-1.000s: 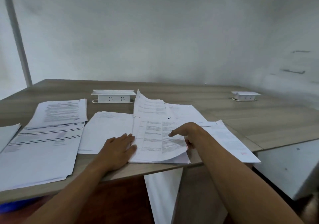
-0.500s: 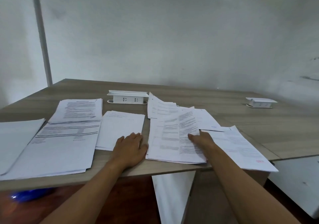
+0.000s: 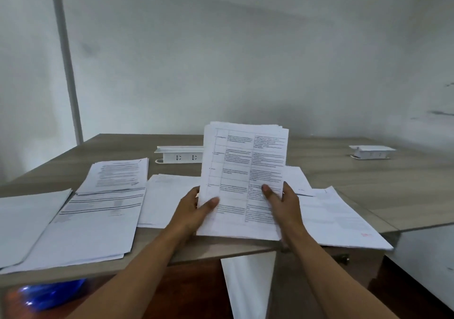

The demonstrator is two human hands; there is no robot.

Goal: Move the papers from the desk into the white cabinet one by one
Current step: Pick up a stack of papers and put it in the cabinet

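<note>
Two hands now hold one sheaf of white printed table-ruled papers [image 3: 245,178] tilted nearly upright above the near edge of the grey wood-grain worktop [image 3: 368,183]; half a second ago that sheaf lay flat there, pressed under the right palm while the left hand rested beside it. The left hand [image 3: 194,210] has its grip clamped on the sheaf's lower left side, thumb across the front. The right hand [image 3: 282,205] is clamped on the lower right side, thumb likewise on the printed face. Its bottom edge seems to rest on or just above the worktop, though the view is too soft to be sure.

This lift means one bundle is free of the spread and ready to carry. How many sheets it holds cannot be read, but several top edges show, so it looks like a stapled or gathered set rather than a single page.

Much is left: a broad stack of white ruled forms [image 3: 93,220] and a printed letter-style sheet [image 3: 120,175] toward the left edge, a plain white sheet [image 3: 167,198] behind the left hand, and loose white pages [image 3: 336,220] by the right corner. A white socket strip [image 3: 179,156] sits toward the far edge. No white cabinet is in view, so the person probably has to turn away from the worktop to reach it.
</note>
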